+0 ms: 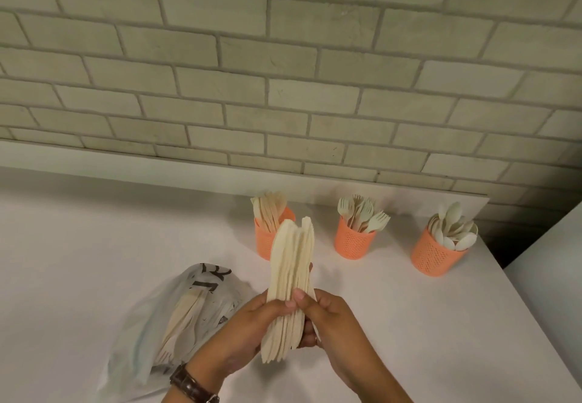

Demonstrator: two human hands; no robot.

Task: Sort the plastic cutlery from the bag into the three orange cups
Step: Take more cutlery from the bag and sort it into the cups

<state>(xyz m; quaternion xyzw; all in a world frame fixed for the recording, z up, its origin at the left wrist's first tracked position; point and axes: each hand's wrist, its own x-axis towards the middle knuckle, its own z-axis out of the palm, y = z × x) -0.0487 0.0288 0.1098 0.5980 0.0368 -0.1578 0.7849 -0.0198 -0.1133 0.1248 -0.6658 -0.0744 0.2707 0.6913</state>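
You have three orange cups: one knife cup [266, 242], one fork cup [354, 243] and one spoon cup [436, 257]. You also have one plastic bag [151, 324], one bundle of knives [291, 276], two hands, left hand [248, 327] and right hand [333, 317], and one wristwatch [192, 383]. The single pieces are packed too tightly to count.
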